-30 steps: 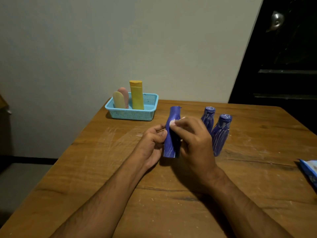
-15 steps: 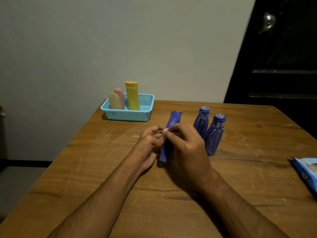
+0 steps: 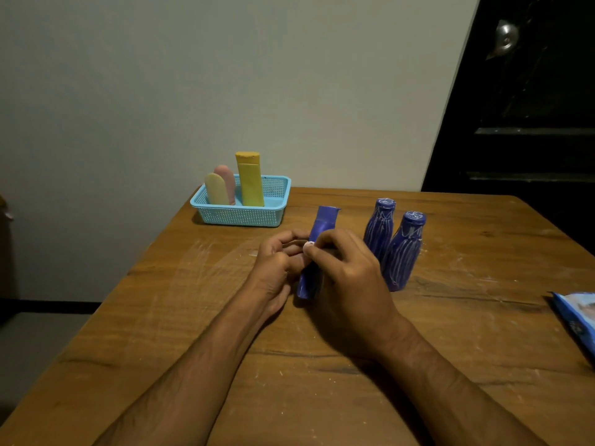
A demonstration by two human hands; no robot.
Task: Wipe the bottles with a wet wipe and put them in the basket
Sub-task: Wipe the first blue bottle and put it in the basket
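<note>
A blue tube-shaped bottle leans over the middle of the wooden table, its base near the tabletop. My left hand grips it from the left. My right hand covers its right side and pinches a small white wet wipe against it. Two more blue bottles, one behind the other, stand just right of my right hand. The light blue basket sits at the table's far left and holds a yellow bottle, a pink one and a cream one.
A blue wet wipe packet lies at the table's right edge. A grey wall rises behind the table, and a dark door stands at the right. The table's left edge drops to the floor.
The blue bottle has tilted and sunk lower toward the table. My right hand has slid the wipe down its side, and both hands sit lower than a second ago.
</note>
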